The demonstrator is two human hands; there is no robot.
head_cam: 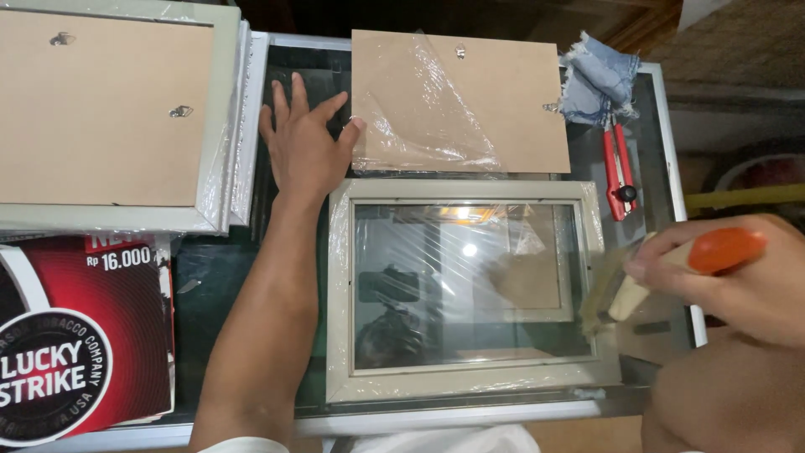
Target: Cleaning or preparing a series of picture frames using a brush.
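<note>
A pale grey picture frame (pixel 340 294) wrapped in clear plastic lies face down on the glass table, its pane reflecting the room. My right hand (pixel 738 277) grips a brush with an orange handle (pixel 725 249), its bristles resting at the frame's right edge. My left hand (pixel 302 147) lies flat with fingers spread on the table, its thumb touching the left edge of a brown backing board (pixel 495 92) that carries a loose sheet of clear plastic.
A stack of wrapped frames with brown backs (pixel 109 109) fills the upper left. A red and black printed carton (pixel 75 335) sits lower left. A red utility knife (pixel 619 172) and a blue cloth (pixel 599 75) lie at upper right, near the table's metal edge (pixel 671 143).
</note>
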